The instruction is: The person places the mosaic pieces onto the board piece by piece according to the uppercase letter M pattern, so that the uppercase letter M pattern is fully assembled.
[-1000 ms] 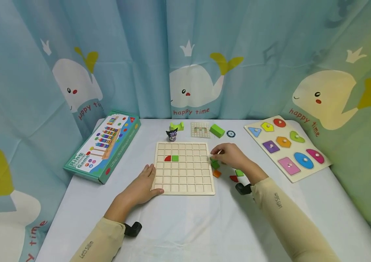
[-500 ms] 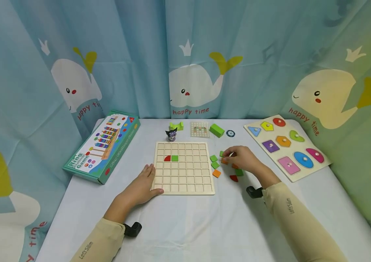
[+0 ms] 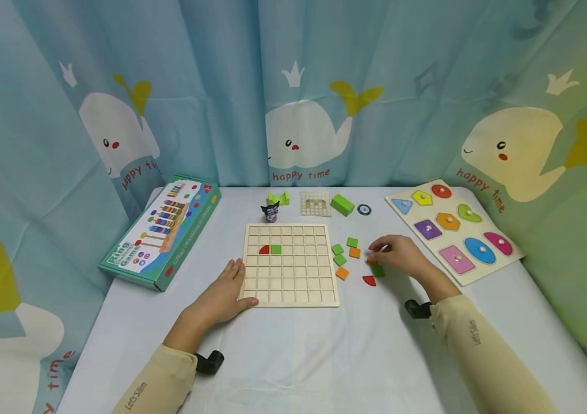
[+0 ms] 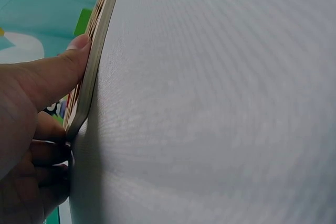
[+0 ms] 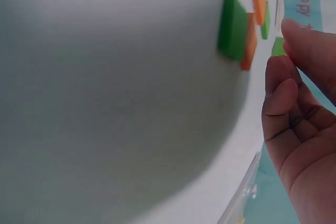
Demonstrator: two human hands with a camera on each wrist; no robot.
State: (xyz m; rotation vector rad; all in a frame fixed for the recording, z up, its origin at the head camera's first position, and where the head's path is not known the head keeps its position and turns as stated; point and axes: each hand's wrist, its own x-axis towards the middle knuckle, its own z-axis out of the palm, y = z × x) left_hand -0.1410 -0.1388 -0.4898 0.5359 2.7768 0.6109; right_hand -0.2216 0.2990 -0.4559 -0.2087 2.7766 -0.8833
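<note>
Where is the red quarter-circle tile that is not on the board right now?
In the head view, the loose red quarter-circle wooden tile lies on the white table, right of the wooden grid board, beside a dark green square tile under the right hand.

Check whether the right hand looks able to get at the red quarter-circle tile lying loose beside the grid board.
Probably yes. The red tile lies loose on the table just beside the right hand, nearer the person, with nothing on it or between them; a dark green tile sits beside it.
</note>
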